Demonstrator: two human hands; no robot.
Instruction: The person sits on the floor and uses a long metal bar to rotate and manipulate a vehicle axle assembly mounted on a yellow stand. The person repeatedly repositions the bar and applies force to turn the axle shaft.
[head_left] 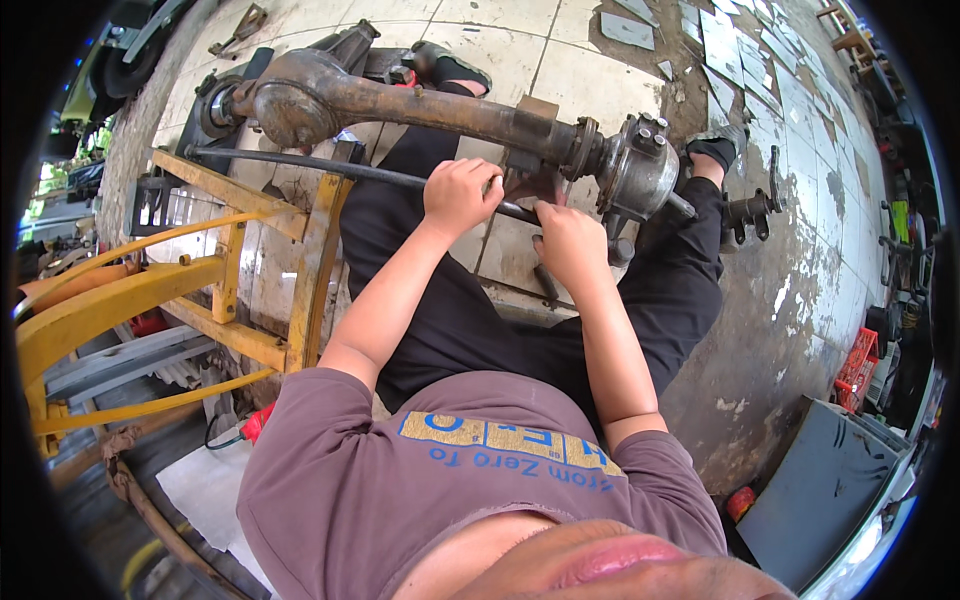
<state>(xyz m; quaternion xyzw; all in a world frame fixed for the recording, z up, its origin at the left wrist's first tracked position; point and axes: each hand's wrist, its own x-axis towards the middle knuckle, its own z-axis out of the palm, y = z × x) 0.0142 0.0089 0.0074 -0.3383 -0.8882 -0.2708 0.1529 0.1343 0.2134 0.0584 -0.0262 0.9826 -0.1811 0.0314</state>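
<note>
Gripping a long black rod [390, 178] with both hands, person seated on the floor, legs apart in dark trousers [650, 330]; far left, yellow metal frame [325, 255] beside the left thigh, its upper corner near the rod; rod's left end lies out past that frame, the rod slanting slightly down toward the right, in front of a rusty brown axle housing [420, 103] with a round bulge near its left end; left hand [462, 198] clamped round the rod, knuckles up, over the gap between the thighs; right hand [575, 245] farther along, thumb and fingers closed on the rod near its right visible end, underside of this grip hidden; grey metal hub [640, 172] at the axle's right end, just beyond the right hand; right of it, right foot [718, 150], then dark bracket [752, 212] on the floor; far right, red crate [857, 368] and grey cabinet [820, 490].
</note>
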